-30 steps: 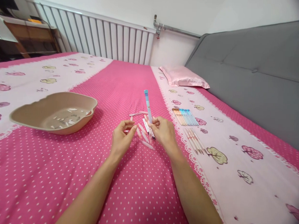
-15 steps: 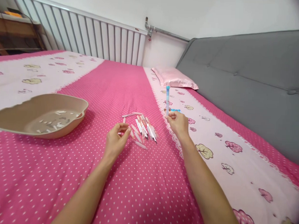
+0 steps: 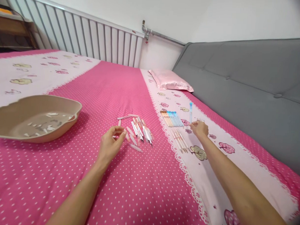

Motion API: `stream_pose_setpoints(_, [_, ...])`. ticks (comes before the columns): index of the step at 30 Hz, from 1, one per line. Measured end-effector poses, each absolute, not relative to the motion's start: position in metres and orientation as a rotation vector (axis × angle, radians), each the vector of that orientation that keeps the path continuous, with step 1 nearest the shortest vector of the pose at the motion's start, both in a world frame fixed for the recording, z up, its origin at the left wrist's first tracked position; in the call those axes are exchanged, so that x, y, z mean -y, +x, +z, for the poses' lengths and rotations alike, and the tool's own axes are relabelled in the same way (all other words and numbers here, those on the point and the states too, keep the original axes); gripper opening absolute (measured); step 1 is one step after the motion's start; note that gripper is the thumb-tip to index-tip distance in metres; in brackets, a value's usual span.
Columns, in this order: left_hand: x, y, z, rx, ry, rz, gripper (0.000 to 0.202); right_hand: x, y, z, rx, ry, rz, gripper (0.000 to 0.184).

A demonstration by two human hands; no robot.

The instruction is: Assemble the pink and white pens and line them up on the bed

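My right hand (image 3: 200,128) pinches the lower end of a pen (image 3: 190,113) with a blue top and a pale barrel, held upright over the white strip of the bedspread. Left of it lies a neat row of pens (image 3: 171,119), some with orange tops and some with blue. Nearer to me is a second row of pale pinkish pens (image 3: 180,140). My left hand (image 3: 111,141) hovers with fingers loosely curved and apart, nothing visible between them. Just beyond its fingertips lies a loose pile of white refills with dark tips (image 3: 139,129) and pinkish translucent barrels (image 3: 132,138).
A beige basin (image 3: 65,129) with small white and grey pieces inside stands at the left on the pink dotted bedspread (image 3: 137,184). A pink pillow (image 3: 169,81) lies at the back, beside a grey padded headboard (image 3: 240,69). A white radiator (image 3: 93,38) lines the wall.
My right hand has moved right with the blue-topped pen, uncovering the pen rows. My left hand stays near the pile. The view has shifted slightly to the right.
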State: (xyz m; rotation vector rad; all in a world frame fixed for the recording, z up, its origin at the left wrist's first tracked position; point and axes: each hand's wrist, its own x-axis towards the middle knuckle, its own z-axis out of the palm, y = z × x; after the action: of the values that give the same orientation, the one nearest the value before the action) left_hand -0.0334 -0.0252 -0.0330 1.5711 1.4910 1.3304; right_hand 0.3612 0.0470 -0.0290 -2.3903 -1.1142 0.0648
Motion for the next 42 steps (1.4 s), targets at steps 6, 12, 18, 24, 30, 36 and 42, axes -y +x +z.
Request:
stream_pose_setpoints(6, [0.026, -0.033, -0.032, -1.532, 1.571, 1.305, 0.034, -0.063, 0.374, -0.050, 1.086, -2.487, 0.072, 0.025])
stream_pose_setpoints(12, [0.024, -0.033, -0.035, -1.544, 1.572, 1.303, 0.036, -0.072, 0.374, -0.059, 1.095, -2.533, 0.085, 0.019])
stream_pose_setpoints(18, [0.025, -0.030, -0.032, -1.568, 1.555, 1.277, 0.038, -0.079, 0.372, -0.060, 1.109, -2.553, 0.107, 0.018])
stream_pose_setpoints(24, [0.026, -0.030, -0.029, -1.580, 1.540, 1.254, 0.039, -0.086, 0.371, -0.060, 1.108, -2.574, 0.123, 0.019])
stream_pose_setpoints(30, [0.025, -0.031, -0.031, -1.593, 1.549, 1.260, 0.039, -0.089, 0.370, -0.060, 1.106, -2.576, 0.125, 0.022])
stream_pose_setpoints(36, [0.026, -0.031, -0.030, -1.606, 1.560, 1.236, 0.040, -0.094, 0.370, -0.060, 1.085, -2.581, 0.124, 0.026])
stream_pose_setpoints(42, [0.027, -0.030, -0.028, -1.629, 1.551, 1.205, 0.041, -0.098, 0.371, -0.064, 1.089, -2.571, 0.119, 0.022])
